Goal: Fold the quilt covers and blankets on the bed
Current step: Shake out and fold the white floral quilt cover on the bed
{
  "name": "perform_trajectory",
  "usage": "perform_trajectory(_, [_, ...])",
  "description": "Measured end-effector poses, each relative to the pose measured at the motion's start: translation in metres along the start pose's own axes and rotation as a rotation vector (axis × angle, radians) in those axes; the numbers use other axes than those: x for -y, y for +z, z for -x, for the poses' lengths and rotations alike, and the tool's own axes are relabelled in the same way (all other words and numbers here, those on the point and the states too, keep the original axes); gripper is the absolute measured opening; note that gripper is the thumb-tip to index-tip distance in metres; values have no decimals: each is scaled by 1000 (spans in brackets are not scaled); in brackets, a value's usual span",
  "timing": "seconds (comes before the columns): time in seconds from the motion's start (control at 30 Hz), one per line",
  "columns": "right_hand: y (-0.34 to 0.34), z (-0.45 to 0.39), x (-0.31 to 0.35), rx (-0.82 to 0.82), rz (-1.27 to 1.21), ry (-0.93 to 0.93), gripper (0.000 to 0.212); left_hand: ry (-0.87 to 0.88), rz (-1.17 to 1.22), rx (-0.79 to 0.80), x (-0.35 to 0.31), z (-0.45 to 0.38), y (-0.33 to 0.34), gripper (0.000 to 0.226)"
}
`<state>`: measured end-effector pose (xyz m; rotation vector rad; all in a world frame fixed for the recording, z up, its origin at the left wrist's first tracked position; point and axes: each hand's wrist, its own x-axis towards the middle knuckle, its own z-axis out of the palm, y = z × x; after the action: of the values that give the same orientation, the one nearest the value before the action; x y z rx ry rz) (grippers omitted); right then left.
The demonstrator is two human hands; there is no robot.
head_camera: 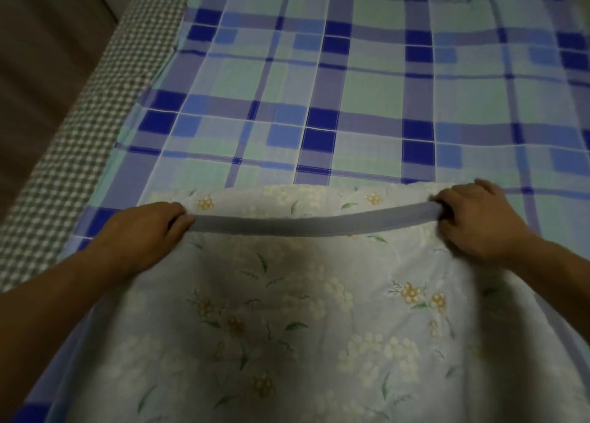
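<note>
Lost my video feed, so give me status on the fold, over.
Left hand and right hand each grip the floral cover's grey edge. Floral cover held over the plaid sheet. Nothing in the way.

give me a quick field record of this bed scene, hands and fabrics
setting: bed seen from a head camera
held item: floral cover, pale with yellow and white flowers
edge: grey band stretched between both hands
left hand: grip on the band's left end
right hand: grip on the band's right end
beneath: blue plaid sheet spread flat on the bed
left side: checked fabric along the bed's edge
fold state: cover's far edge lifted, near part hangs toward the person
</note>
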<state>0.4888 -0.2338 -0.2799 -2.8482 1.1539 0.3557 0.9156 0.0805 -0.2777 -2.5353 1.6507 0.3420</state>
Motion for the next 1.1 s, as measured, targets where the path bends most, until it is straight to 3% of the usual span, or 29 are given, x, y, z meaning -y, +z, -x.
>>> perform_trajectory(0.1, [-14, 14, 1, -235, 71, 38, 45, 60, -112, -293, -6, 3, -22, 46])
perform_trajectory(0.17, [-18, 5, 0, -293, 128, 144, 41, 0, -110, -361, -5, -13, -29, 45])
perform_trajectory(0.27, [-8, -32, 5, -171, 135, 225, 35, -87, -278, -285, -6, -46, -19, 36])
perform_trajectory(0.37, [18, -58, 12, 15, 172, 245, 39, -170, -392, -10, -17, -64, 8, 25])
perform_trajectory(0.43, [27, -60, 9, -3, 168, 254, 38, -189, -401, 67, -20, -65, 19, 28])
perform_trajectory(0.5, [24, -56, -1, -36, 184, 244, 37, -232, -456, 38, -23, -63, 17, 29])
perform_trajectory(0.57, [16, -58, -6, -50, 182, 254, 35, -238, -419, -91, -35, -64, 5, 32])
perform_trajectory(0.67, [-2, -54, 20, -108, 24, 329, 40, 28, -80, -294, -99, -61, -7, 40])
perform_trajectory(0.73, [-7, -38, 59, -264, -109, 210, 45, 189, -45, -240, -142, -60, 10, 50])
perform_trajectory(0.83, [8, -13, 100, -152, -110, -29, 62, 108, -58, -124, -147, -70, 44, 53])
perform_trajectory(0.9, [37, -16, 79, -36, -33, 53, 71, 53, -57, -86, -136, -81, 59, 44])
perform_trajectory(1.0, [73, -32, 25, 10, -53, 289, 81, -56, -21, -100, -139, -98, 68, 35])
perform_trajectory(1.1, [70, -33, 23, -14, -74, 338, 83, -217, 9, -165, -163, -92, 61, 47])
